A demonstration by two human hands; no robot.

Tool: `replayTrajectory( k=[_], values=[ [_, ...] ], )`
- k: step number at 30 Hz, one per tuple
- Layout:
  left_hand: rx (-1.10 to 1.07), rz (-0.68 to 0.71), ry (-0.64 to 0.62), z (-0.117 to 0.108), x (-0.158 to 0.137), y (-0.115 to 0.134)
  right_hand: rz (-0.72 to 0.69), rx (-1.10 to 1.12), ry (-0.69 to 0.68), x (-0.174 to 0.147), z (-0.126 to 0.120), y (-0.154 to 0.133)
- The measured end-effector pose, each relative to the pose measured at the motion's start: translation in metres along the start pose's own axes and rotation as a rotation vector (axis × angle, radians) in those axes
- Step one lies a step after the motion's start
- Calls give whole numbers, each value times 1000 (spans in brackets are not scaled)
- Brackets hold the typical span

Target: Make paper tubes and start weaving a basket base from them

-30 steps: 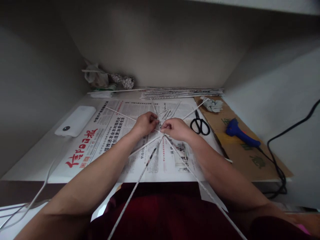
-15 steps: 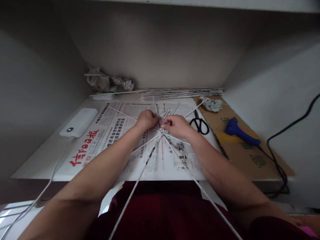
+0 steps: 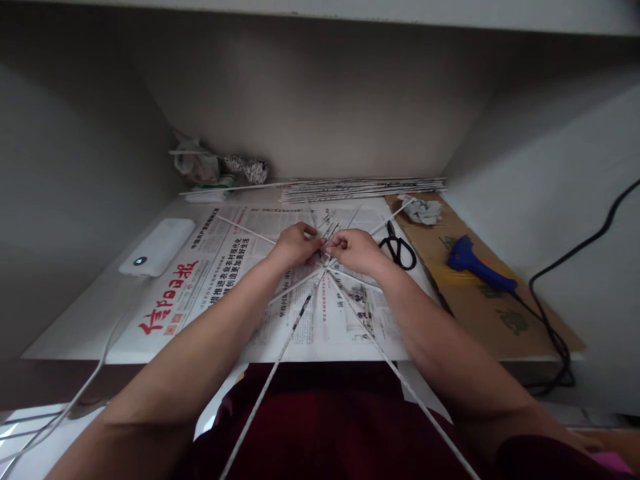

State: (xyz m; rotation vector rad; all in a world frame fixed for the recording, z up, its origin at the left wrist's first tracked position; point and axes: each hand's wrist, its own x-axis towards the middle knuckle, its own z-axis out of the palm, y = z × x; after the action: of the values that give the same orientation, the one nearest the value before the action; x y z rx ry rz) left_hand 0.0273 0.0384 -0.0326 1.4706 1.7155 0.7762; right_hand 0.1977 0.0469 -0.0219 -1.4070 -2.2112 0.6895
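Note:
Thin rolled paper sticks (image 3: 285, 341) spread out like spokes from a crossing point over the newspaper (image 3: 320, 333). Two of them run down past the table's front edge towards my body. Just behind the crossing, my left hand (image 3: 299, 244) pinches a paper stick from the left. My right hand (image 3: 356, 249) has its thumb and fingertips closed at the same spot, on the right. The fingertips of both hands nearly meet. Which stick each hand grips is partly hidden by the fingers.
Black-handled scissors (image 3: 399, 248) lie right of my right hand. A blue glue gun (image 3: 477, 267) with a black cord rests on cardboard (image 3: 505, 313), near crumpled paper (image 3: 421, 209). More paper sticks (image 3: 360, 189) lie along the back wall. A white power bank (image 3: 159, 247) sits at left.
My left hand has shifted slightly right and down, bringing its fingertips closer to my right hand's. The right hand stays almost in place. The spokes lie nearly as before.

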Motion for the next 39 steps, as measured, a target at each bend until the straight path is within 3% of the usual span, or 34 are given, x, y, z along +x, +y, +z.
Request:
replayTrajectory(
  k=[7, 13, 17, 23, 32, 39],
  values=[
    [438, 248, -20, -27, -63, -6, 24, 27, -24, 0, 6, 5],
    [608, 350, -4, -27, -94, -22, 34, 301, -69, -1, 16, -2],
    [770, 357, 148, -38, -83, -22, -72, 487, 22, 1, 20, -5],
    [828, 318, 280, -56, -61, -33, -203, 453, 110, 2, 20, -4],
    [766, 426, 269, -46, -50, -29, -223, 270, 117, -3, 17, -9],
    [716, 350, 174, -48, -25, -19, -183, 250, 154, 5, 30, -7]
  ],
)
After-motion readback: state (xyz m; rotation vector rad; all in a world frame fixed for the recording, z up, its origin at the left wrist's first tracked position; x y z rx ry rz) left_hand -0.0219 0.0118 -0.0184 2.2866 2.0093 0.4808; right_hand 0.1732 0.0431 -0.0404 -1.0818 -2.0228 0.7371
